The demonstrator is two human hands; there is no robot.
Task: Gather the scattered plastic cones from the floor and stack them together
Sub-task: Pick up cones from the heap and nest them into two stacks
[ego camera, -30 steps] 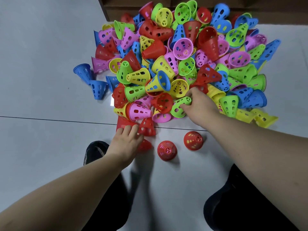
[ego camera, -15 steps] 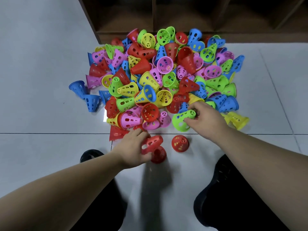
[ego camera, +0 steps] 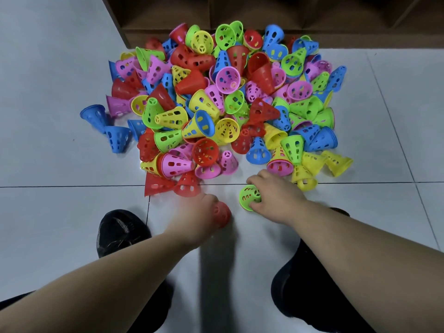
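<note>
My right hand (ego camera: 276, 200) pinching green cone (ego camera: 249, 197), thumb and fingers curled round rim, held low on near side of pile (ego camera: 216, 104): spot for starting stack, I reckon. My left hand (ego camera: 201, 217) over red cone (ego camera: 223, 213), just left of green one; blurred, can't tell if fingers closed. Pile just beyond both knuckles, short reach for next cone.

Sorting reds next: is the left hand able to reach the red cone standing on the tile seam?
Likely yes: the standing red cone sits just ahead of the left hand, bare floor between, though that hand holds a blurred red cone.
</note>
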